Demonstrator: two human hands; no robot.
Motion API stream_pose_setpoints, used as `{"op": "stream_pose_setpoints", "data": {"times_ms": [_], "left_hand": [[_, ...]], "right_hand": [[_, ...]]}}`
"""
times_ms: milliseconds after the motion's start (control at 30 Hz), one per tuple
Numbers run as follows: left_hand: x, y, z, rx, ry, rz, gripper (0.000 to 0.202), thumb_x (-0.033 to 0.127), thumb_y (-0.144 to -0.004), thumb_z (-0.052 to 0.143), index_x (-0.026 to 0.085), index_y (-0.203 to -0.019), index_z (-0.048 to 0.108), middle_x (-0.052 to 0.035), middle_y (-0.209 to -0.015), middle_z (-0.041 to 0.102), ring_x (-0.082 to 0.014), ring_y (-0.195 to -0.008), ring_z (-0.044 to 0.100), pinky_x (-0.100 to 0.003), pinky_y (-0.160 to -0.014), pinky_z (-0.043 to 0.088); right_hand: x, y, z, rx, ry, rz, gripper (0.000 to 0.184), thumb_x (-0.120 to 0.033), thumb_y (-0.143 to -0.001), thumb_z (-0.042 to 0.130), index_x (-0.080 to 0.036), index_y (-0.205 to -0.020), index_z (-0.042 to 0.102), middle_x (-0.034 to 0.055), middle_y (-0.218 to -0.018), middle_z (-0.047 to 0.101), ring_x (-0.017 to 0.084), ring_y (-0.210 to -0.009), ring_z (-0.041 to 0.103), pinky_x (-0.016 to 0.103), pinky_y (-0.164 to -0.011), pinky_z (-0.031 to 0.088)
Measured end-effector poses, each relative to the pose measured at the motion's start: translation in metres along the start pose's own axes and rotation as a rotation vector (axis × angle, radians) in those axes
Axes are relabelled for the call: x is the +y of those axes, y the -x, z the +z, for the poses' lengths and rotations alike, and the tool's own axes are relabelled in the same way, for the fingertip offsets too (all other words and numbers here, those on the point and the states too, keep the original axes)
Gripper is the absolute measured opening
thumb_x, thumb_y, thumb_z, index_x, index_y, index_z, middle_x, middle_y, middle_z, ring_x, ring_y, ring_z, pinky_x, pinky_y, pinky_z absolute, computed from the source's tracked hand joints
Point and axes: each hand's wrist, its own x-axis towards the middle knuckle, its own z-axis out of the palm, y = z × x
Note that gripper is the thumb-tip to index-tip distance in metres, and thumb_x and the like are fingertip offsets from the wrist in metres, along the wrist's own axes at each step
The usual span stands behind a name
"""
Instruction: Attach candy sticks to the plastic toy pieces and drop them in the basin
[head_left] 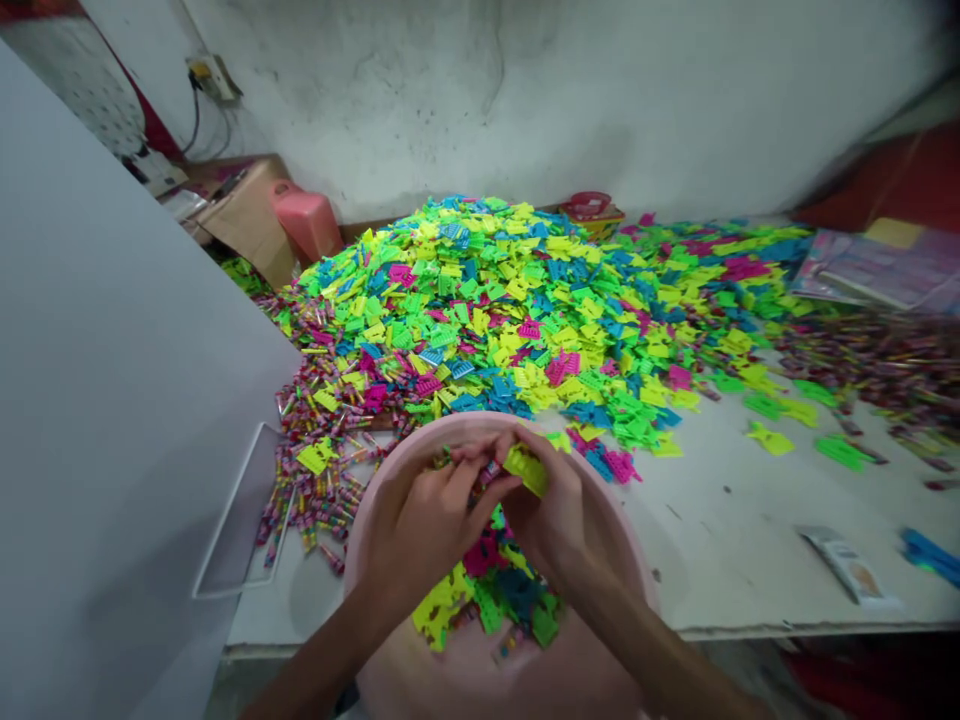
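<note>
Both hands meet over a pink basin (442, 690). My right hand (561, 500) is closed around a flat yellow plastic piece (527, 470) with a notched edge. Close against it, my left hand (439, 515) pinches a small stick in a colourful wrapper (489, 472), partly hidden by the fingers. Inside the basin, below the hands, lie yellow, green, blue and pink plastic pieces (442, 600), along with a few wrapped sticks (510, 643).
Behind the basin rises a big heap of bright plastic pieces (480, 300). Wrapped sticks (322, 500) spread at left, more sticks (877, 370) at right. A white panel (135, 400) stands on the left. A small packet (847, 567) lies on the white table (720, 540).
</note>
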Motion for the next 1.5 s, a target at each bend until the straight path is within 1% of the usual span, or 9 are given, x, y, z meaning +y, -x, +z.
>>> {"op": "stream_pose_setpoints", "data": {"times_ms": [133, 633, 833, 933, 1000, 1067, 1200, 1367, 1500], "left_hand": [[0.006, 0.004, 0.007, 0.035, -0.027, 0.122, 0.028, 0.035, -0.103, 0.049, 0.015, -0.104, 0.069, -0.0128, -0.095, 0.079, -0.0247, -0.078, 0.076, -0.032, -0.072, 0.058], [0.009, 0.005, 0.028, 0.164, -0.110, 0.264, 0.044, 0.033, -0.108, 0.033, 0.016, -0.085, 0.066, -0.0085, -0.069, 0.073, -0.0188, -0.059, 0.071, -0.026, -0.052, 0.047], [-0.003, 0.005, 0.015, 0.054, 0.077, 0.023, 0.031, 0.042, -0.102, 0.049, 0.019, -0.091, 0.066, -0.0071, -0.074, 0.073, -0.0196, -0.067, 0.070, -0.026, -0.061, 0.047], [-0.020, 0.003, 0.001, 0.142, 0.353, -0.330, 0.028, 0.043, -0.097, 0.057, 0.021, -0.078, 0.060, -0.0007, -0.065, 0.062, -0.0154, -0.063, 0.061, -0.024, -0.061, 0.044], [-0.034, 0.000, -0.005, 0.186, 0.571, -0.558, 0.028, 0.043, -0.096, 0.054, 0.022, -0.077, 0.053, 0.0041, -0.061, 0.052, -0.0116, -0.055, 0.052, -0.021, -0.053, 0.039], [-0.048, -0.002, -0.008, 0.151, 0.758, -0.713, 0.023, 0.042, -0.094, 0.050, 0.023, -0.081, 0.049, 0.0079, -0.058, 0.046, -0.0088, -0.043, 0.041, -0.019, -0.043, 0.031], [-0.067, -0.001, -0.009, 0.104, 0.916, -0.848, 0.018, 0.040, -0.085, 0.050, 0.023, -0.092, 0.049, 0.0117, -0.055, 0.043, -0.0067, -0.032, 0.026, -0.018, -0.032, 0.018], [-0.067, 0.005, -0.009, 0.183, 0.982, -0.785, 0.040, 0.049, -0.082, 0.064, 0.024, -0.106, 0.046, 0.0065, -0.077, 0.062, -0.0043, -0.039, 0.039, -0.016, -0.037, 0.028], [-0.070, 0.009, -0.006, 0.218, 0.996, -0.711, 0.033, 0.048, -0.085, 0.068, 0.019, -0.096, 0.056, -0.0011, -0.086, 0.070, -0.0084, -0.050, 0.055, -0.022, -0.050, 0.043]], "right_hand": [[0.009, 0.002, 0.002, 0.106, -0.121, 0.009, 0.029, -0.030, -0.078, 0.066, -0.023, -0.056, 0.047, -0.0025, -0.060, 0.045, 0.014, -0.054, 0.047, 0.026, -0.059, 0.051], [0.014, 0.005, 0.003, 0.164, -0.070, -0.019, 0.036, -0.033, -0.083, 0.061, -0.024, -0.057, 0.038, -0.0049, -0.060, 0.035, 0.013, -0.052, 0.041, 0.027, -0.062, 0.053], [0.003, -0.002, -0.005, 0.064, 0.152, -0.039, 0.025, -0.038, -0.086, 0.060, -0.024, -0.066, 0.053, -0.0015, -0.068, 0.054, 0.018, -0.068, 0.060, 0.031, -0.077, 0.056], [-0.012, -0.005, -0.025, -0.161, 0.589, -0.121, 0.022, -0.045, -0.087, 0.066, -0.024, -0.096, 0.069, 0.0048, -0.109, 0.071, 0.026, -0.113, 0.063, 0.041, -0.106, 0.046], [-0.022, -0.012, -0.041, -0.381, 0.914, -0.146, 0.049, -0.048, -0.079, 0.076, -0.027, -0.122, 0.067, 0.0072, -0.140, 0.061, 0.031, -0.136, 0.049, 0.047, -0.117, 0.035], [-0.030, -0.028, -0.055, -0.436, 1.149, -0.225, 0.063, -0.051, -0.082, 0.074, -0.028, -0.139, 0.057, 0.0087, -0.152, 0.052, 0.031, -0.142, 0.044, 0.049, -0.117, 0.034], [-0.033, -0.089, -0.062, -0.271, 1.509, -0.411, 0.039, -0.037, -0.103, 0.044, -0.023, -0.136, 0.059, 0.0116, -0.139, 0.063, 0.027, -0.130, 0.056, 0.046, -0.110, 0.042], [-0.008, -0.171, -0.044, -0.341, 1.757, -0.225, 0.021, -0.032, -0.098, 0.061, -0.017, -0.105, 0.073, 0.0120, -0.116, 0.072, 0.028, -0.114, 0.065, 0.044, -0.102, 0.049], [0.018, -0.202, -0.036, -0.318, 1.855, -0.055, 0.028, -0.037, -0.097, 0.064, -0.018, -0.118, 0.066, 0.0092, -0.123, 0.066, 0.024, -0.107, 0.066, 0.046, -0.093, 0.055]]}}
